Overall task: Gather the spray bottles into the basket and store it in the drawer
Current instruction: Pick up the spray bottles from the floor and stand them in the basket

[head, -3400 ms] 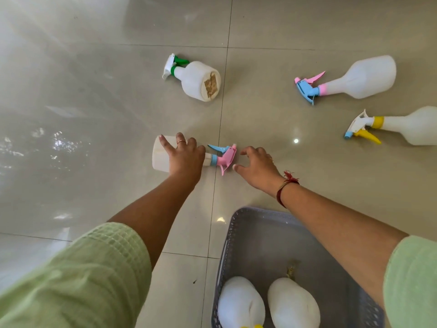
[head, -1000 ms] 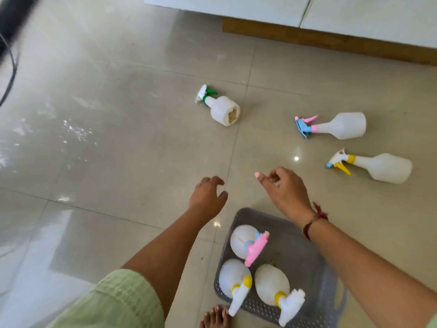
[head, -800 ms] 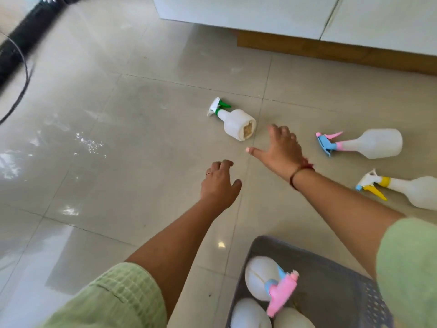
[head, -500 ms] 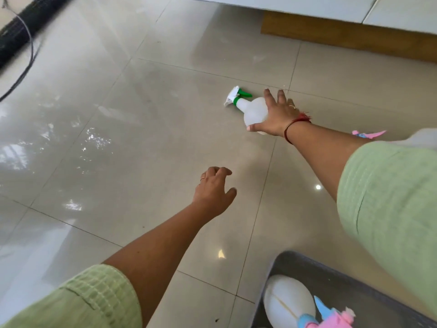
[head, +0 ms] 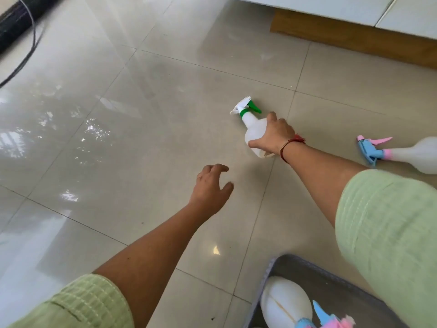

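A white spray bottle with a green and white trigger lies on the tiled floor, and my right hand is closed around its body. My left hand hovers over the floor nearer to me, fingers apart, holding nothing. At the right edge lies another white bottle with a pink and blue trigger. The grey basket shows at the bottom right, holding a white bottle with a pink and blue head. My right sleeve hides much of the basket.
A white cabinet on a wooden plinth runs along the top right. A black object with a cable lies at the top left. Glossy beige floor tiles spread around my hands.
My right hand has reached out and closed on the green-trigger bottle, pulling it slightly nearer. My left hand has stayed low over the floor. The view has tilted forward.
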